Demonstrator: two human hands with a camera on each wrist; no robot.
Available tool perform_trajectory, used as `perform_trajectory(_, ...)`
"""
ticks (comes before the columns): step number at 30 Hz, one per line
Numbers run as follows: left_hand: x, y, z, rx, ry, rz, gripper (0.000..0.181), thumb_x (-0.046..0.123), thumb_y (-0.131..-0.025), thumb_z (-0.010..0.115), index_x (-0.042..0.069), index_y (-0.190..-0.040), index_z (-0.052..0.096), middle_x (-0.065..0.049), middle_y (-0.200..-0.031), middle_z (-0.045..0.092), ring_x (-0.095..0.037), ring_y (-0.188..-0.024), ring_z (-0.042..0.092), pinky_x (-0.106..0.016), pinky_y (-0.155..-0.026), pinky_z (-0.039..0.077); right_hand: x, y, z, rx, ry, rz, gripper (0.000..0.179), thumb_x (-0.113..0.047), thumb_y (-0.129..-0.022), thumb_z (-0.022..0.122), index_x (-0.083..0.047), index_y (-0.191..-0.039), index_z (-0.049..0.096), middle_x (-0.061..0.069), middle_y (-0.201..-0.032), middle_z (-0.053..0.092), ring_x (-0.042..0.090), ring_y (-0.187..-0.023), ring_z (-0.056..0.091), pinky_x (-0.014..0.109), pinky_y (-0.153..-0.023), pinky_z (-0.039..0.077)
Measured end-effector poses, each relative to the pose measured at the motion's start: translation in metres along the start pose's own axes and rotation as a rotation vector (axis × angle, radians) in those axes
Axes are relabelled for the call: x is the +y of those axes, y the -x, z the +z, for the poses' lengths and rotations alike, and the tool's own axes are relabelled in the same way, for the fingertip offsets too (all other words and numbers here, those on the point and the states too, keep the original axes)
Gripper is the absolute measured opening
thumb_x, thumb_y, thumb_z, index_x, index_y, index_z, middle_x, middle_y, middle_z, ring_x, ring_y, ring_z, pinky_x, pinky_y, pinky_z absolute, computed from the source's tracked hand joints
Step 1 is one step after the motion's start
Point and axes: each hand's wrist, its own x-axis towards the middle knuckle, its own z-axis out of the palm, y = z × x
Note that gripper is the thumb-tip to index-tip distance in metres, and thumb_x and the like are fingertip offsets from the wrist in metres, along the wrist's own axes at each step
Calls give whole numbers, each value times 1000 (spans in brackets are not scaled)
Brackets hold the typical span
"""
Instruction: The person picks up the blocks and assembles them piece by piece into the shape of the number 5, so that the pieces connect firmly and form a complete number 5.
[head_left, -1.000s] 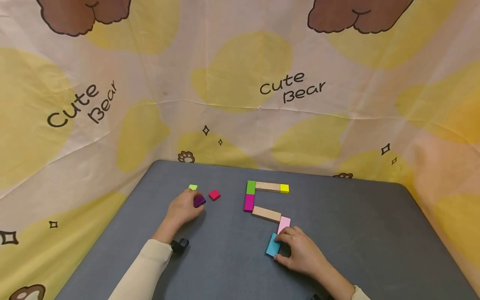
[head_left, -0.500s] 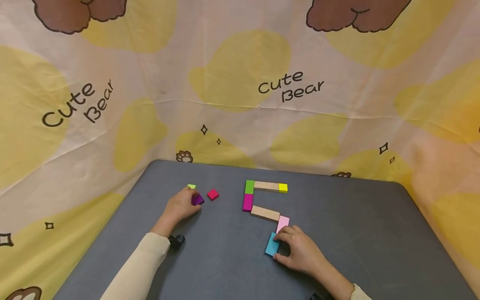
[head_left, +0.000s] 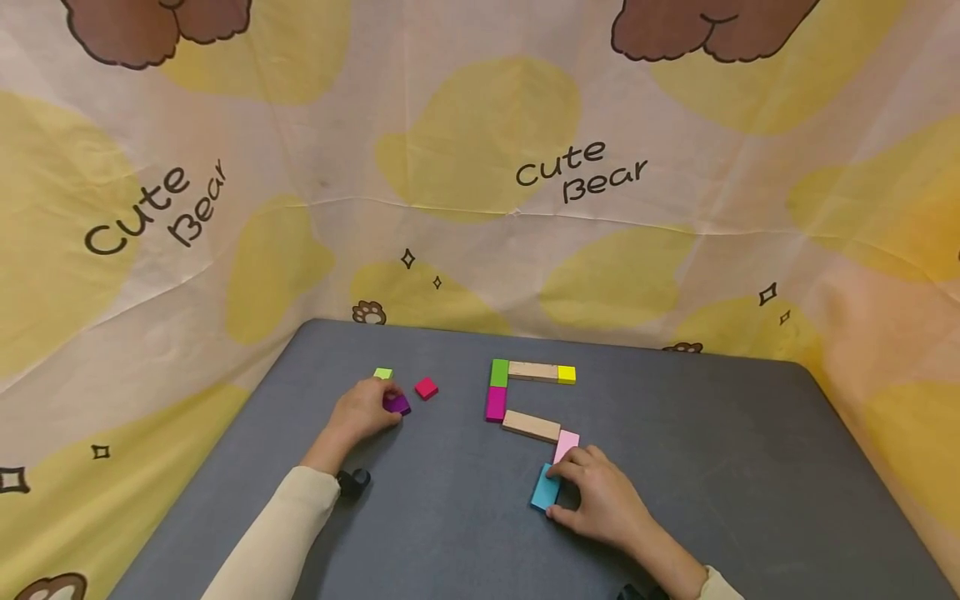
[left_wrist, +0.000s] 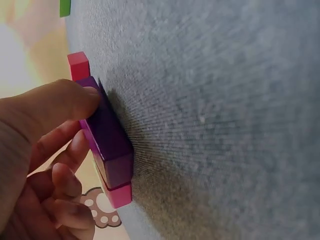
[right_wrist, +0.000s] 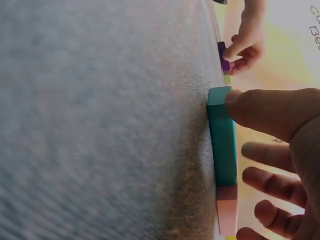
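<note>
My left hand (head_left: 360, 414) pinches a purple block (head_left: 399, 406) at the left of the grey table. In the left wrist view my thumb (left_wrist: 75, 102) presses one long face of that purple block (left_wrist: 111, 132), with fingers behind it. A light green block (head_left: 383, 373) lies just beyond this hand, and a red block (head_left: 426, 388) to its right. My right hand (head_left: 606, 504) holds a blue block (head_left: 544, 488) between thumb and forefinger. In the right wrist view the thumb sits on the end of the blue block (right_wrist: 222, 142). Its far end meets a pink block (head_left: 567, 443).
A bent row of flat blocks continues from the pink one: a plain wooden block (head_left: 531, 426), a magenta block (head_left: 496, 404), a green block (head_left: 499, 373), a second wooden block (head_left: 533, 372) and a yellow block (head_left: 567, 375). A printed cloth (head_left: 480, 167) hangs behind the table (head_left: 712, 450).
The left hand has drawn slightly left and back toward me with the purple block. The right hand stays on the blue block, and the row looks the same.
</note>
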Motion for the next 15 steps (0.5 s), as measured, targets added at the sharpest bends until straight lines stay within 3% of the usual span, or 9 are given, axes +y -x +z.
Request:
perform_trajectory(7, 8, 10, 2, 46, 12, 57, 32, 18, -73, 80, 12, -104, 72, -4, -94, 70, -16, -82, 61, -36, -70, 51, 1, -3, -2, -37, 31, 28, 48, -43, -63, 85, -17, -102, 73, -9, -89, 60, 7, -80, 45, 24, -64, 44)
perform_trajectory(15, 27, 29, 6, 66, 36, 174, 30, 13, -71, 79, 12, -100, 72, -2, -95, 69, -16, -84, 59, -34, -73, 50, -2, -4, -3, -72, 34, 57, 51, -42, -63, 84, -16, -105, 72, -9, -90, 60, 7, -81, 46, 25, -64, 45)
